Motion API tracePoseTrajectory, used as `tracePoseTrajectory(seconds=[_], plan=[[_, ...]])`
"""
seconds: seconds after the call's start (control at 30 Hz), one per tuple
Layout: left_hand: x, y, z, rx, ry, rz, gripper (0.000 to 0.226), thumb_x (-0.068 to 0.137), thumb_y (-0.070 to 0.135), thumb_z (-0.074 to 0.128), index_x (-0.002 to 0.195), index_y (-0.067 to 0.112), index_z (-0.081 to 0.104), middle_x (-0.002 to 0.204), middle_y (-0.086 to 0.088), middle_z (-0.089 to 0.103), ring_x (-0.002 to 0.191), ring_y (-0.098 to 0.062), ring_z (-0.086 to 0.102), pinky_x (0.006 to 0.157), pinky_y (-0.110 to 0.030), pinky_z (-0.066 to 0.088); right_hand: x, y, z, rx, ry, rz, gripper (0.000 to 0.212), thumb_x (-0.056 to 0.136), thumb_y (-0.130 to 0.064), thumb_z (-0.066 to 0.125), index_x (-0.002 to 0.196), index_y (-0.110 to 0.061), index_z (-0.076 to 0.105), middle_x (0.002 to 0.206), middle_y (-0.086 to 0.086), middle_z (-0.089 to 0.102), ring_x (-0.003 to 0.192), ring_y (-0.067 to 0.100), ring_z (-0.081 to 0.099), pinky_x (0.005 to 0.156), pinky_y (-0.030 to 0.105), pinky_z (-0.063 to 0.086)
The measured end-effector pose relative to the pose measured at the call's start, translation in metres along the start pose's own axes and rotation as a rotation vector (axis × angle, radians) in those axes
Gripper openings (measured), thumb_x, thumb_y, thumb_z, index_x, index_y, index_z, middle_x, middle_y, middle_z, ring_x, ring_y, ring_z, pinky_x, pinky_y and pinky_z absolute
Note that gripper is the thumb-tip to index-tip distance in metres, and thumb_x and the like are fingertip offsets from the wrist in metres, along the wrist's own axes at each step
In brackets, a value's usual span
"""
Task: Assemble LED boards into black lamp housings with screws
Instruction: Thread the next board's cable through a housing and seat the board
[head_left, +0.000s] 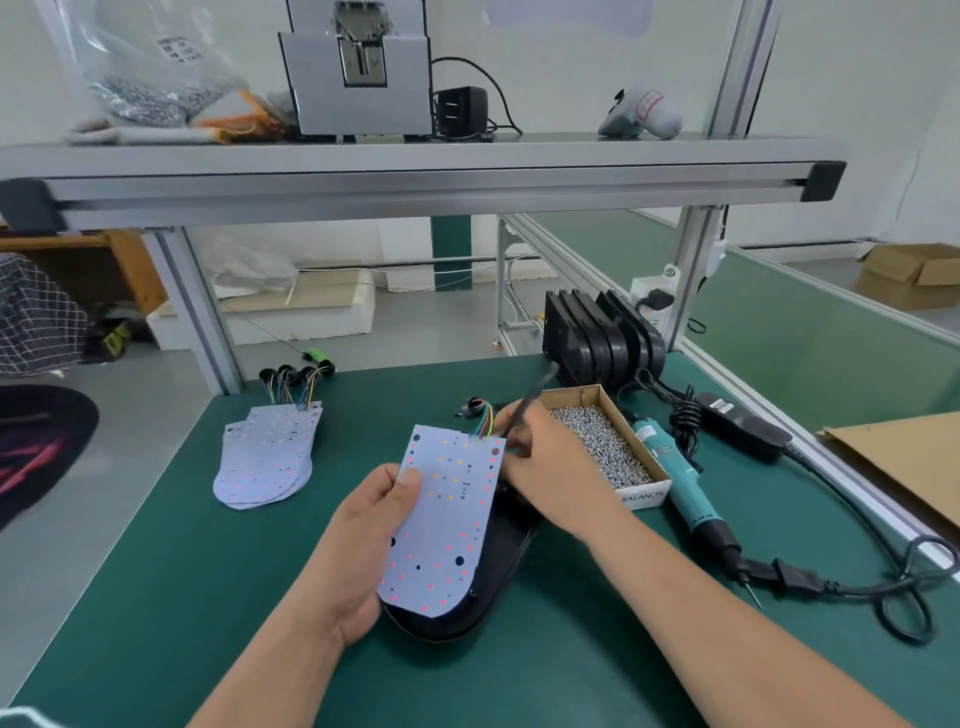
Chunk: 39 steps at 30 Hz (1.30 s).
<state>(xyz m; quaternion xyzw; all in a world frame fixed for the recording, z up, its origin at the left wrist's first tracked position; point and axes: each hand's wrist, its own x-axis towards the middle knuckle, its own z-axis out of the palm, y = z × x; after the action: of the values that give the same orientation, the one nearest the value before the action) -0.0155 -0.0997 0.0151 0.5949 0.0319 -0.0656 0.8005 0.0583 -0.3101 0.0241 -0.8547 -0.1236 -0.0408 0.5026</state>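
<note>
A loose stack of white LED boards (267, 457) lies at the far left of the green counter (208, 571), their coloured leads fanned toward the back edge. Right of it, the left grip (358, 551) holds 1 LED board (447, 519) by its left edge, thumb pressed on the dotted face and fingers curled underneath. This board is tilted above a black lamp housing (498, 577) that lies flat on the counter near the middle. The board's rounded end is low over the housing's near end, though I cannot tell whether they touch. A bundle of coloured wires (483, 421) rises from the board's far edge. Just beside those wires, the right grip (550, 467) is closed round a thin black tool (535, 389) whose upper end points away from the person and whose tip is hidden. Right of that hand sits an open cardboard box (644, 497) filled with silver screws (602, 441). Behind the box, several more black housings (597, 332) stand on edge in a row. A teal electric screwdriver (680, 478) lies along the box's right side, its bit pointing toward the person. A black power adapter (743, 426) rests further right.
</note>
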Motion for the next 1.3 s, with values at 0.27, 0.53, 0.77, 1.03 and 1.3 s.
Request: tracePoseTrajectory(seconds=[0.27, 0.53, 0.77, 1.03, 1.3], plan=[[0.006, 0.000, -0.009, -0.193, 0.042, 0.020, 0.021, 0.092, 0.044, 0.068, 0.089, 0.023, 0.070, 0.105, -0.007, 0.076, 0.082, -0.023, 0.074, 0.066, -0.037, 0.062, -0.004, -0.005, -0.005, 0.677, -0.240, 0.299, 0.085, 0.090, -0.089, 0.034, 0.113, -0.019, 0.075, 0.099, 0.016, 0.076, 0.076, 0.023, 0.065, 0.060, 0.031, 0.046], [0.009, -0.001, -0.013, -0.292, 0.122, 0.006, 0.041, 0.103, 0.044, 0.060, 0.129, 0.013, 0.065, 0.130, -0.011, 0.074, 0.108, -0.028, 0.075, 0.089, -0.046, 0.064, -0.005, 0.006, 0.004, 0.782, -0.334, 0.178, 0.033, 0.101, -0.027, 0.057, 0.109, 0.000, 0.075, 0.089, 0.014, 0.069, 0.073, 0.019, 0.064, 0.065, 0.029, 0.058], [0.011, 0.004, -0.015, -0.371, 0.290, 0.097, 0.030, 0.106, 0.037, 0.060, 0.126, 0.018, 0.070, 0.129, -0.005, 0.076, 0.110, -0.023, 0.076, 0.081, -0.042, 0.064, -0.014, 0.008, 0.001, -0.013, -0.166, 0.094, 0.014, 0.093, -0.035, 0.059, 0.090, -0.022, 0.059, 0.066, 0.006, 0.073, 0.047, 0.017, 0.058, 0.050, 0.026, 0.044], [0.011, 0.004, -0.015, -0.197, 0.465, 0.071, 0.019, 0.108, 0.039, 0.058, 0.101, 0.023, 0.065, 0.106, -0.005, 0.078, 0.092, -0.030, 0.071, 0.088, -0.051, 0.058, -0.009, 0.008, -0.021, 0.475, 0.337, -0.038, 0.013, 0.083, -0.030, 0.072, 0.086, -0.018, 0.072, 0.060, 0.000, 0.052, 0.053, 0.012, 0.041, 0.050, 0.024, 0.037], [0.010, -0.003, -0.012, -0.182, 0.415, 0.015, 0.023, 0.106, 0.035, 0.062, 0.094, 0.016, 0.066, 0.080, -0.002, 0.072, 0.064, -0.024, 0.065, 0.057, -0.031, 0.053, 0.005, 0.010, -0.028, 1.216, 0.372, -0.010, 0.048, 0.095, -0.060, 0.054, 0.087, -0.013, 0.056, 0.075, 0.011, 0.061, 0.076, 0.031, 0.071, 0.086, 0.052, 0.063]])
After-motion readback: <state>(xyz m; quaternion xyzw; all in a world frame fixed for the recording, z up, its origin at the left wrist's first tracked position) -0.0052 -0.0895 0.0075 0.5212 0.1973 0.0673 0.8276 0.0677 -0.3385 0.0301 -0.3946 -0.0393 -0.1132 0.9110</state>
